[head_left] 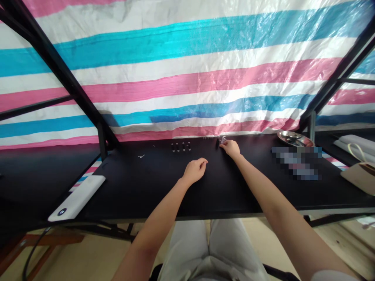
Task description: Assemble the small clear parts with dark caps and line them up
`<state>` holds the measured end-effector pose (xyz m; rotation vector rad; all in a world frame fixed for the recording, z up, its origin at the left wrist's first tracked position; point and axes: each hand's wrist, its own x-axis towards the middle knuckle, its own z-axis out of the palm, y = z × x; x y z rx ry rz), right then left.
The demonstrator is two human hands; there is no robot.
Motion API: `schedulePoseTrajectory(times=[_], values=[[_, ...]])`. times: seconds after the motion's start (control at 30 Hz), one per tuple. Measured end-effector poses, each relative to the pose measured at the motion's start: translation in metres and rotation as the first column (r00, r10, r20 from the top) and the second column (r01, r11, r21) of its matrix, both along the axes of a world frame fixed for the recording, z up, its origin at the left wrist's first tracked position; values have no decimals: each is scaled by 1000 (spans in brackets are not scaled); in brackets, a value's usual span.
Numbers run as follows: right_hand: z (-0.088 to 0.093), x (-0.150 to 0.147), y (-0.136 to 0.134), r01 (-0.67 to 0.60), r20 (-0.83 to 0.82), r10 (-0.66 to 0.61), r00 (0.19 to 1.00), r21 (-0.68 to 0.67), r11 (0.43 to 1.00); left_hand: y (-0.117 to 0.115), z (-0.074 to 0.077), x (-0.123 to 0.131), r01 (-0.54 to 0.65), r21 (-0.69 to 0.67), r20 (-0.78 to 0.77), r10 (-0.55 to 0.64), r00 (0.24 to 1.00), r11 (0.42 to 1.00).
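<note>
My left hand (195, 170) rests over the middle of the black table (164, 187), fingers loosely curled with nothing visible in them. My right hand (230, 148) reaches toward the table's far edge, its fingers pinched on a small shiny object (222, 139) too small to name. Beside that object stands a small dark piece (217, 143). Left of it, several small dark upright pieces (181, 147) stand in a row. More tiny dark pieces (207, 138) line the far edge.
A round metal dish (294, 138) sits at the far right of the table. A white power bank (76, 198) lies at the left edge with a cable. Black frame posts (102, 141) rise on both sides. A striped tarp (187, 70) hangs behind. A beige bag (359, 175) lies right.
</note>
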<state>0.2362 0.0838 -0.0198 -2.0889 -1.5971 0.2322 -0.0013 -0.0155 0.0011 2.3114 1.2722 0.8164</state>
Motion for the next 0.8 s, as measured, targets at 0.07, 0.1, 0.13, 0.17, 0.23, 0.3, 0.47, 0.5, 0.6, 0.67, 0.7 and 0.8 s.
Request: schedulePoseTrajectory(times=[0.07,0.1,0.13,0.17,0.23,0.3,0.47,0.5,0.6,0.67,0.7,0.8], values=[[0,0,0,-1,8,1,1000,-10,1000,0,0,0,2,-5,2,-2,1000,1000],[0,0,1,-1,10,1,1000,-16,1000,0,0,0,5,-6,4,-5,1000,1000],[1,1,1,-1,11,2,1000,-22,1000,0,0,0,8,-7,6,-8,1000,1000],[1,1,1,-4,13,5,1000,-28,1000,1,0,0,10,-6,7,-10,1000,1000],[3,2,1,-18,13,19,1000,-41,999,1,-1,0,12,-1,10,-12,1000,1000],[5,3,1,-35,8,35,999,-56,998,2,-1,-1,12,4,14,-12,1000,1000],[8,4,-7,-48,2,48,999,-96,994,2,-3,0,3,11,25,-3,1000,1000],[9,4,-11,-48,7,49,999,-98,994,2,-3,0,-5,11,24,4,1000,1000],[8,-1,-29,-44,20,46,999,-76,996,3,-3,-1,-42,12,9,42,999,999],[6,-6,-44,-32,18,33,999,-45,998,4,-2,-1,-101,13,-12,101,995,995],[5,-8,-52,-26,13,26,1000,-29,999,5,0,-1,-146,12,-24,147,989,989],[2,-16,-71,-9,-22,9,1000,9,1000,12,6,-2,-301,5,-70,301,951,954]])
